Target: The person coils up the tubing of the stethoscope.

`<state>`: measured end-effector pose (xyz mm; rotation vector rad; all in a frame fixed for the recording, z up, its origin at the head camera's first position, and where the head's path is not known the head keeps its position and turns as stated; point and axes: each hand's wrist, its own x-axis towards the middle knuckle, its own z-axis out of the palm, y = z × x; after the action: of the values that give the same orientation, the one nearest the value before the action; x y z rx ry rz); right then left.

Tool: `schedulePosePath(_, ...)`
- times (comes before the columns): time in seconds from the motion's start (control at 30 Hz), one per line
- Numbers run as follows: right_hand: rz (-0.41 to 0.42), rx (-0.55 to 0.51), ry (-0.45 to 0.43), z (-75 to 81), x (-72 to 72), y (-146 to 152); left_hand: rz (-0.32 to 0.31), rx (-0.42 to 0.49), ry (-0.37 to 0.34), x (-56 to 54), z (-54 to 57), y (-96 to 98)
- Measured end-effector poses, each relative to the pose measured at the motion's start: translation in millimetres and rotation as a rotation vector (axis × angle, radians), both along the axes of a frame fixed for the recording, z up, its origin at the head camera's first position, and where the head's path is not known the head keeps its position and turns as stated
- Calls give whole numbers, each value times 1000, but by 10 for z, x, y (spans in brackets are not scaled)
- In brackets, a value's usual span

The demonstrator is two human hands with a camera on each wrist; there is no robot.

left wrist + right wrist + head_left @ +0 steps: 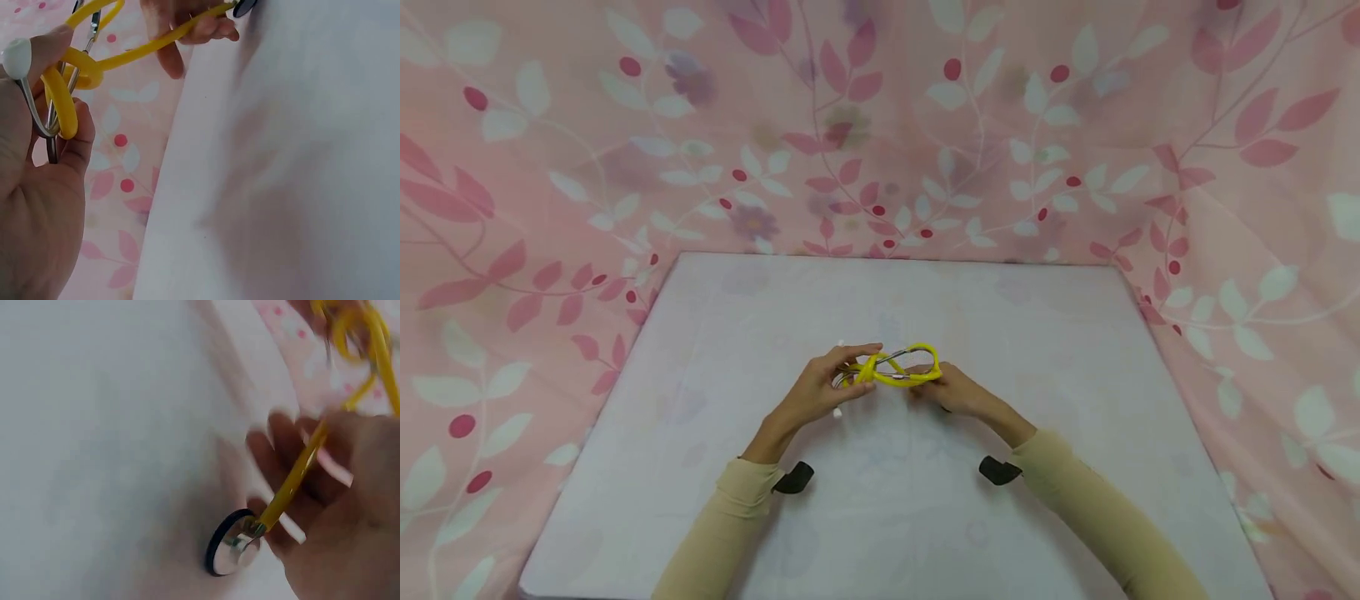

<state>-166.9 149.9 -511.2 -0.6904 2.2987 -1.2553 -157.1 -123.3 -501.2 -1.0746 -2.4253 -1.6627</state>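
Note:
A stethoscope with yellow tubing (917, 382) is held up over the table, its tube and metal ear tubes folded into a looped bundle. My left hand (808, 392) grips the bundle's left end between thumb and fingers, where the tubing wraps around the metal. A white ear tip (17, 58) sticks out beside that thumb in the left wrist view. My right hand (958, 392) holds the free stretch of tube, which runs across the fingers under the thumb in the right wrist view. From its end hangs the round chest piece (234, 547) with a dark rim, close to the fingertips.
A white-covered table (880, 517) lies beneath both hands. Pink floral cloth (880, 125) hangs behind it and along both sides. Dark wrist-worn pieces (793, 478) jut out below the sleeves.

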Motion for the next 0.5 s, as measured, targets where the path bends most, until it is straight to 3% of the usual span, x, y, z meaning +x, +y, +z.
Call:
schedulePosePath(0.1, 31, 185, 222, 37, 211, -121, 50, -22, -16, -23, -33, -5)
schedulePosePath(0.17, 53, 280, 312, 85, 330, -207, 76, -28, -7, -32, -45, 11)
schedulePosePath(0.3, 105, 386, 385, 186, 527, -278, 95, -52, 33, -29, -53, 58)
schedulePosePath(0.5, 121, 434, 410, 350, 681, -329, 141, -126, 106, -21, -107, 101)
